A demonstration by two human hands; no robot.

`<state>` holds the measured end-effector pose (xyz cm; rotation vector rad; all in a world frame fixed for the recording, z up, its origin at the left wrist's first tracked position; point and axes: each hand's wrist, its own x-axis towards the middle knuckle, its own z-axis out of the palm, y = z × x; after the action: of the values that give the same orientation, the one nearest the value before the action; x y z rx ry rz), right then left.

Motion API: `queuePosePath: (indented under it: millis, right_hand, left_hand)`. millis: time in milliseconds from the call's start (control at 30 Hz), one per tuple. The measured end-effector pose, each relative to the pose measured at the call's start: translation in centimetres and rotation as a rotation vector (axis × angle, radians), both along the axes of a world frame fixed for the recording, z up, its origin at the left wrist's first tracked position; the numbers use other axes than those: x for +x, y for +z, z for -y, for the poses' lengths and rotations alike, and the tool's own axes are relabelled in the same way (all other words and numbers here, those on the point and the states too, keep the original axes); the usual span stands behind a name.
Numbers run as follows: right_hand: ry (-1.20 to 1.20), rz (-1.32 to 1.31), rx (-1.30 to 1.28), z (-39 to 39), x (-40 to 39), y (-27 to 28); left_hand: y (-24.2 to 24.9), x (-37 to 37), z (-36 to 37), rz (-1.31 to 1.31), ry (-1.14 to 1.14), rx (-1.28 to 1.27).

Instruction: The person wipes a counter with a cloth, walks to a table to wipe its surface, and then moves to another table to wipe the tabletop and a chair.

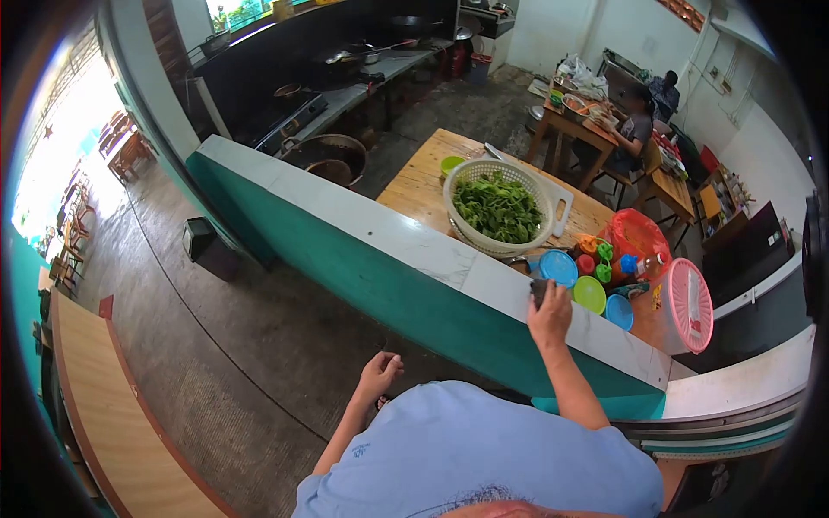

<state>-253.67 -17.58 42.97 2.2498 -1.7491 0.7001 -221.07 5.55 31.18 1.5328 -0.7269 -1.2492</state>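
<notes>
Now the white-topped wall (406, 246) is running under my right fingers (560, 298), the leaf-filled colander (550, 216) is sitting beyond them, my left fingers (393, 363) are curling, contents unclear, and my right are gripping a dark pad (538, 294) at their tips!

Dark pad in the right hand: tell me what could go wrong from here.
The right hand grips the dark pad close to the larger blue lid, so a sweep might knock it. The bottles crowd just beyond the ledge and could topple if bumped.
</notes>
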Motion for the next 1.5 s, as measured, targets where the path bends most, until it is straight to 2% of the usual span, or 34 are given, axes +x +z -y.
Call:
queuePosePath:
  millis: [133, 233, 533, 600, 667, 733, 833, 933, 1033, 1067, 1133, 1200, 1267, 1300, 1367, 1500]
  right_hand:
    - [0.122, -0.01, -0.081, -0.4, 7.7, 0.1]
    - [0.248, -0.016, -0.041, -1.3, 13.4, 0.3]
    - [0.27, -0.025, -0.085, 0.3, 27.3, -0.2]
    - [0.284, -0.012, 0.017, 0.9, 30.1, 0.0]
    - [0.327, -0.021, -0.011, 2.0, 32.8, -0.9]
    - [0.406, -0.038, -0.18, 3.0, 36.0, -1.6]
    - [0.487, -0.022, -0.104, 4.4, 42.0, -1.7]
    - [0.594, 0.002, 0.001, 6.1, 48.4, -0.7]
    - [0.655, 0.061, -0.068, 8.3, 54.6, -1.9]
    - [0.746, 0.125, 0.0, 8.9, 56.5, -1.2]
    - [0.853, 0.231, 0.072, 9.9, 59.8, -0.3]
    - [0.938, 0.265, 0.054, 10.7, 62.1, 0.3]
    - [0.952, 0.248, 0.103, 11.0, 63.8, 0.6]
    - [0.959, 0.225, 0.14, 11.4, 64.3, 0.8]
    - [0.939, 0.191, 0.165, 12.0, 64.6, 0.9]
    - [0.9, 0.1, 0.155, 11.5, 63.3, 1.7]
  left_hand:
    - [-1.8, 3.7, -1.9, 0.005, 0.044, -0.021]
    - [-2.5, 6.9, -3.6, 0.025, 0.084, 0.016]
    - [-4.7, 16.0, -9.5, 0.01, 0.225, -0.011]
    - [-5.5, 17.5, -10.6, 0.024, 0.295, 0.024]
    - [-6.1, 18.6, -11.3, -0.008, 0.346, 0.031]
    - [-6.5, 19.7, -11.8, -0.046, 0.415, 0.056]
    - [-7.8, 20.9, -12.3, -0.066, 0.475, 0.06]
    - [-9.0, 23.0, -11.6, -0.079, 0.504, 0.119]
    - [-8.0, 26.8, -10.1, 0.089, 0.468, 0.137]
    - [-7.5, 28.4, -9.3, 0.105, 0.422, 0.131]
    - [-6.7, 31.4, -8.2, -0.093, 0.525, 0.161]
    - [-6.3, 35.1, -7.4, -0.03, 0.446, 0.202]
    - [-5.6, 39.1, -5.7, 0.133, 0.415, 0.185]
    - [-5.2, 40.9, -4.9, 0.137, 0.376, 0.205]
    - [-4.2, 44.0, -2.9, 0.092, 0.456, 0.16]
    - [-2.2, 48.1, 1.5, 0.143, 0.384, 0.152]
